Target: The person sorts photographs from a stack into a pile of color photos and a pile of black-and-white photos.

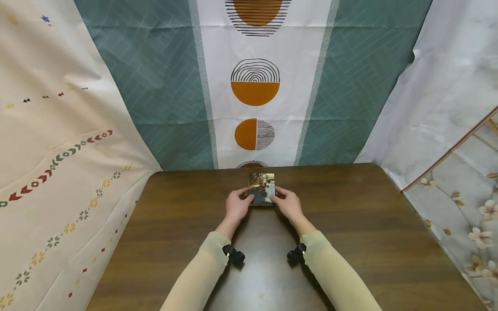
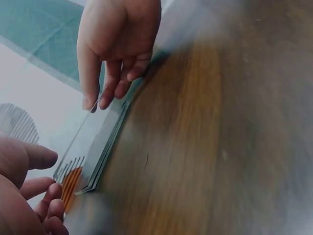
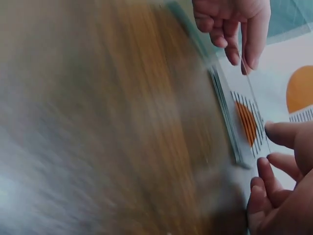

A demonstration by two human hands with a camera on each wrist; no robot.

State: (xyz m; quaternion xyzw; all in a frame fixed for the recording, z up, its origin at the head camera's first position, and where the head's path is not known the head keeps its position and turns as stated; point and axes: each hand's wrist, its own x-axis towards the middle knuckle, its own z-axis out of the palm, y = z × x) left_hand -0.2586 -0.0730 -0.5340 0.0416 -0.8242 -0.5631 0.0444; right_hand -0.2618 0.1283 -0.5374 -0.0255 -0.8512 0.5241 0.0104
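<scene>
— Where is the stack of cards (image 1: 262, 188)?

— Flat on the dark wooden tabletop (image 1: 350, 224), near its far edge, between the two hands. The left hand (image 1: 237, 206) is at its left side, the right hand (image 1: 288, 204) at its right.

— Are the fingers gripping it?

— The left hand's fingers (image 2: 41, 188) curl at the stack's side, the thumb reaching over the top card. The right hand's fingers (image 3: 274, 181) do the same opposite. Both wrist views are blurred, so I cannot tell whether they actually pinch it.

— What lies past the fingertips?

— A hanging cloth (image 1: 255, 86) with orange half-circles, just beyond the tabletop.
</scene>
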